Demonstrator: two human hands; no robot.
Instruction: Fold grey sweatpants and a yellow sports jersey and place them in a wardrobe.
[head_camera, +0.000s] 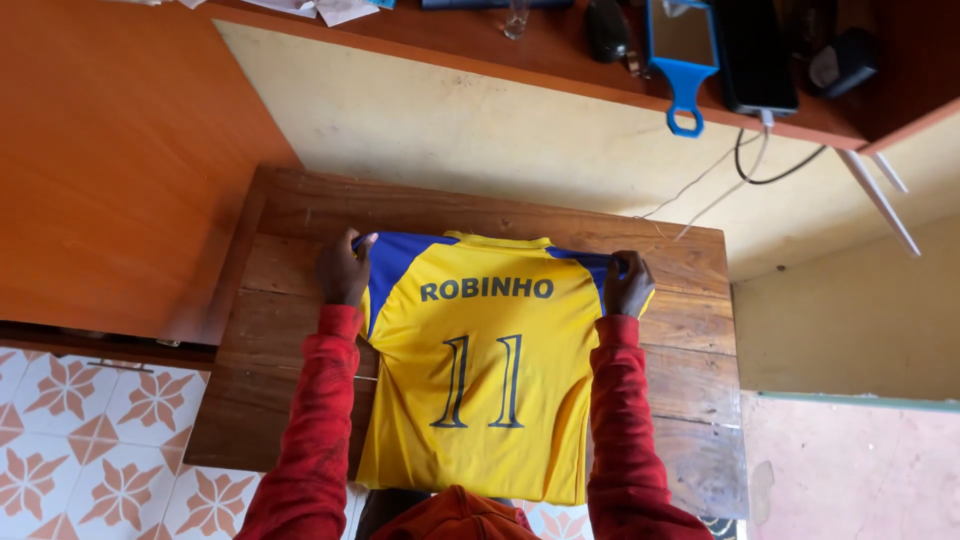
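A yellow sports jersey (480, 360) with blue shoulders and dark lettering and numerals lies back-up on a brown wooden table (690, 340). Its sleeves look folded in along both sides. My left hand (343, 270) pinches the jersey's left shoulder edge. At the opposite shoulder, my right hand (628, 283) grips the blue fabric. Both arms wear red sleeves and frame the jersey from below.
A wooden shelf (560, 60) runs above along the cream wall, holding a blue-framed hand mirror (683, 50), a dark phone on a cable (755, 55), a glass and dark objects. An orange wooden panel (110, 150) stands at left. Patterned floor tiles (90, 440) lie below left.
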